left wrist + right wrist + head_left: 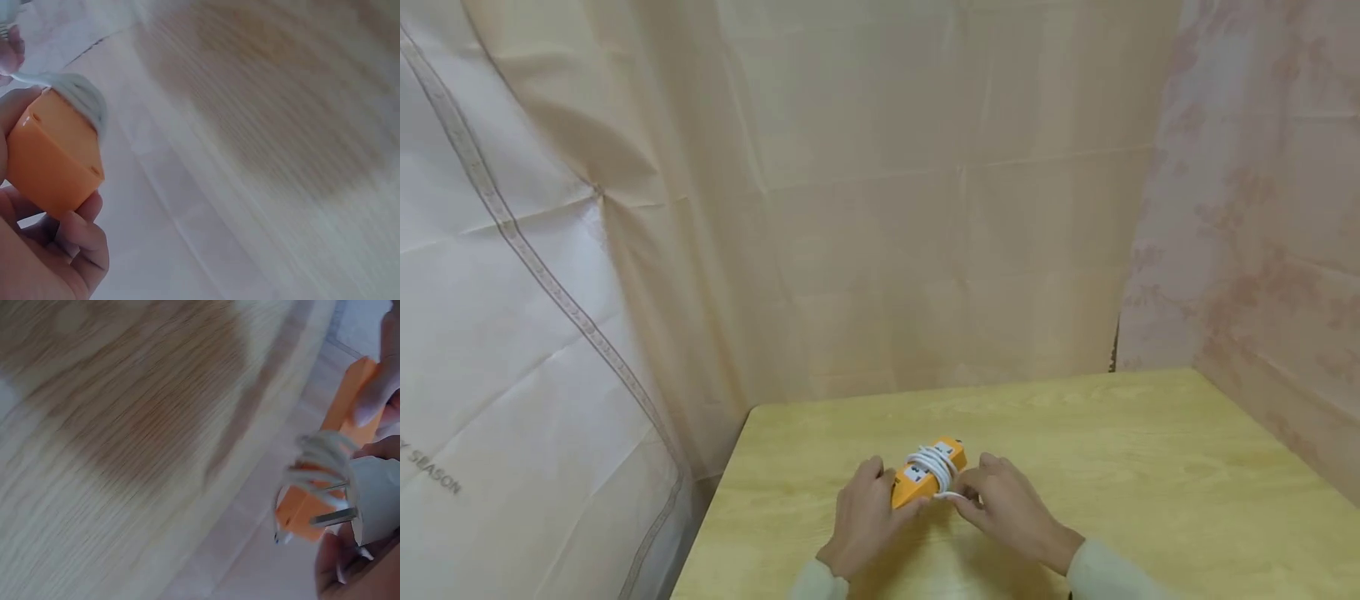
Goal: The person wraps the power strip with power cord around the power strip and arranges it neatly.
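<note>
An orange power strip (pixel 907 492) with white socket faces is held above the table, tilted, its far end pointing up and to the right. Several turns of white cord (pixel 932 463) are wound around its middle. My left hand (pixel 867 510) grips the near end, with fingers curled around the orange casing (pixel 56 156) in the left wrist view. Close by on the right, my right hand (pixel 1009 510) holds the cord's loose end. In the right wrist view, that hand has a white plug (pixel 378 499) with metal prongs, mostly hidden in the head view.
Beneath both hands lies a light wood-grain table (pixel 1135 467) with rounded corners. A beige curtain (pixel 925 250) hangs behind it. Pale printed fabric (pixel 1262 250) hangs along the right side, and a white sheet (pixel 527 333) drapes on the left.
</note>
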The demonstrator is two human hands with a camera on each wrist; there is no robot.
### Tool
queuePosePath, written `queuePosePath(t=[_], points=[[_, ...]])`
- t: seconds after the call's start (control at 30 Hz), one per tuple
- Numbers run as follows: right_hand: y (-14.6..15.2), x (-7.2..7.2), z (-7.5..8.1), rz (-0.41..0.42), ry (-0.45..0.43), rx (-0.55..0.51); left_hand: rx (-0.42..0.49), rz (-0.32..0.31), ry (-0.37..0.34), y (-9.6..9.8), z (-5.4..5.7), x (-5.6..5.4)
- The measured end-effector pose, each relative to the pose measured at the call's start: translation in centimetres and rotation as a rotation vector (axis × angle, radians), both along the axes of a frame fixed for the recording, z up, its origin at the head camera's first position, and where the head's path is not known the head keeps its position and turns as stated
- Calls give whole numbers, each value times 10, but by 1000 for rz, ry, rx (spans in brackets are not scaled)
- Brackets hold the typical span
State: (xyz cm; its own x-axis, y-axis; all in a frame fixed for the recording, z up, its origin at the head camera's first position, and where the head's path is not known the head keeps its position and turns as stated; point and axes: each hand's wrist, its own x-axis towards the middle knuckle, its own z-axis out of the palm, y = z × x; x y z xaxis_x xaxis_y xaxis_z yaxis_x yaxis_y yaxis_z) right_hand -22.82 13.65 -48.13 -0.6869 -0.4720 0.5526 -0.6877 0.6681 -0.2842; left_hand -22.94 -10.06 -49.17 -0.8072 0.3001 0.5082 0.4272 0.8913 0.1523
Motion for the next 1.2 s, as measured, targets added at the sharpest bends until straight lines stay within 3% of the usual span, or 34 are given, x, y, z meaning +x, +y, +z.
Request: queuePosePath(t=[0.17, 0.37, 0.47, 0.63, 0.7, 0.83, 1.03, 1.2], points=[[-5, 5, 5, -47, -239, -88, -2, -16, 38, 2, -1, -10], [-6, 5, 6, -43, -371, -126, -44, -21, 56, 3, 0, -15], [-4, 4, 10, -15, -349, -65, -91, -14, 43, 4, 1, -15], [-2, 3, 14, -14, -219, 77, -157, -12, -21, 5, 4, -12], [-4, 4, 13, -35, -230, 75, -164, -17, -31, 5, 4, -11], [-10, 6, 6, -73, -368, -42, -168, -37, -3, 2, -1, -16], [-22, 10, -12, -37, -616, -285, -205, -67, 15, 0, -14, -29], [-24, 10, -21, -21, -702, -367, -204, -67, -20, 0, -20, -36]])
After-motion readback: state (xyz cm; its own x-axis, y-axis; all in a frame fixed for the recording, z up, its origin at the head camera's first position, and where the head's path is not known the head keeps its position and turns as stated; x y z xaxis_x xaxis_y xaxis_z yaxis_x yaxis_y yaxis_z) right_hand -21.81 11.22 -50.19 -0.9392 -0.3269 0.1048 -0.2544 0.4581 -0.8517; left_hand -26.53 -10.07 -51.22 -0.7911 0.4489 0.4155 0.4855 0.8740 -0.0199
